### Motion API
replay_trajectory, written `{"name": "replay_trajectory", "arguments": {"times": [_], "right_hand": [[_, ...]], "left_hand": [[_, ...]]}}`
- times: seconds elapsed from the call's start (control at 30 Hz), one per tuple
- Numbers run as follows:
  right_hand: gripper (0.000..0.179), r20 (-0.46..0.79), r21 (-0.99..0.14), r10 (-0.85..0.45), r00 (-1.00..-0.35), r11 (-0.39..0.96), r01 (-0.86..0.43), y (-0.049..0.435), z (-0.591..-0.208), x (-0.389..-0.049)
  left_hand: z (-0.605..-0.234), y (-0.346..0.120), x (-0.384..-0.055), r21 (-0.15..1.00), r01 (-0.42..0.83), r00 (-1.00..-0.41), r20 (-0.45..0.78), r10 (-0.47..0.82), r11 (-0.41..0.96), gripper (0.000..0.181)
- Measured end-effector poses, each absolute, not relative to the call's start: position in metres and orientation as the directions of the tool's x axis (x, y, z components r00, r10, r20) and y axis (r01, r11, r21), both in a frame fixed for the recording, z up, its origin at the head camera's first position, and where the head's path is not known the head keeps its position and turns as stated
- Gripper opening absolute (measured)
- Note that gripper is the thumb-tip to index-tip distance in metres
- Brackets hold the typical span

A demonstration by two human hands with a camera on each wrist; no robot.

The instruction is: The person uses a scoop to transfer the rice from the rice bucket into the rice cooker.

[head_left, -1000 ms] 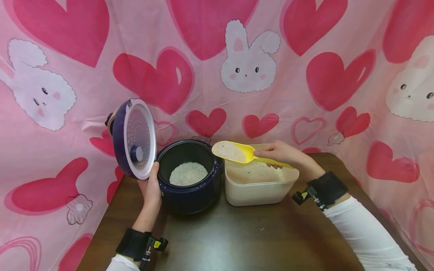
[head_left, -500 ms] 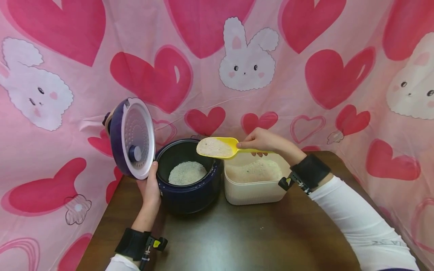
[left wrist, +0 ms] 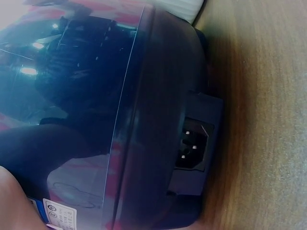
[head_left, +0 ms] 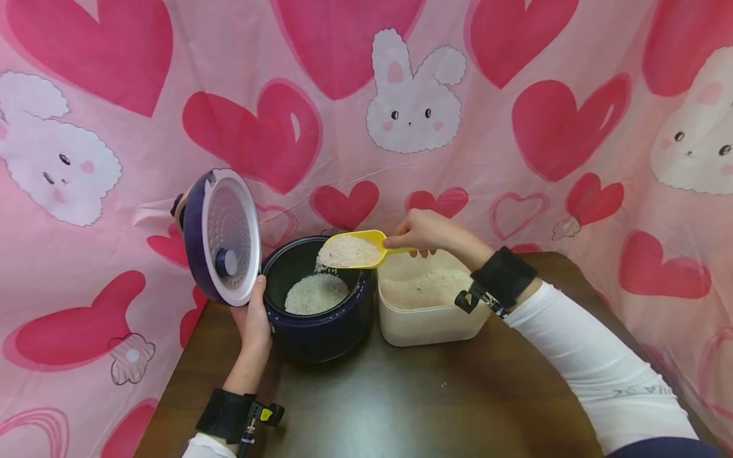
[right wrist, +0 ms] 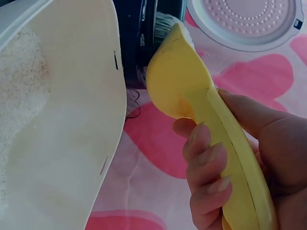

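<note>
My right hand (head_left: 420,232) grips the handle of a yellow scoop (head_left: 375,238), fingers wrapped round it in the right wrist view. The scoop, heaped with rice (head_left: 349,251), is over the right part of an open dark blue rice cooker (head_left: 321,337). Grains fall from its tip onto the white rice (head_left: 315,294) in the pot. At the left, my left hand (head_left: 252,321) holds the lower edge of the raised rice cooker lid (head_left: 235,235), thumb at the white rim, fingers hidden behind. A power socket (left wrist: 192,146) shows on the cooker's side in the left wrist view.
A cream bin (head_left: 432,324) with more rice stands just right of the cooker, below my right forearm. Both stand on a brown wooden table (head_left: 378,407). A pink cloth (head_left: 343,159) with hearts and rabbits hangs close behind.
My right hand has carried the loaded scoop left from above the bin to over the cooker, and grains now drop from its tip. My left hand and the lid have stayed in place.
</note>
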State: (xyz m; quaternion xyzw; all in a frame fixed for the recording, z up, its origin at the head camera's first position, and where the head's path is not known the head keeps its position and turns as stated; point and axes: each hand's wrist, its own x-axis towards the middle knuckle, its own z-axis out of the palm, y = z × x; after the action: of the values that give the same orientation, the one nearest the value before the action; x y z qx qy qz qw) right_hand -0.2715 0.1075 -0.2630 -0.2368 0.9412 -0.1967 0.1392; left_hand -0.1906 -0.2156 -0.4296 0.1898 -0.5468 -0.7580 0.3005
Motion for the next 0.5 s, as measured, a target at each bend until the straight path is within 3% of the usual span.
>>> {"name": "replay_trajectory", "arguments": {"times": [0.5], "right_hand": [[0.029, -0.163, -0.393, -0.485, -0.859, 0.831, -0.394, 0.095, -0.256, -0.268]], "left_hand": [[-0.429, -0.213, -0.192, 0.914, 0.306, -0.736, 0.05, -0.675, -0.266, 0.05]]}}
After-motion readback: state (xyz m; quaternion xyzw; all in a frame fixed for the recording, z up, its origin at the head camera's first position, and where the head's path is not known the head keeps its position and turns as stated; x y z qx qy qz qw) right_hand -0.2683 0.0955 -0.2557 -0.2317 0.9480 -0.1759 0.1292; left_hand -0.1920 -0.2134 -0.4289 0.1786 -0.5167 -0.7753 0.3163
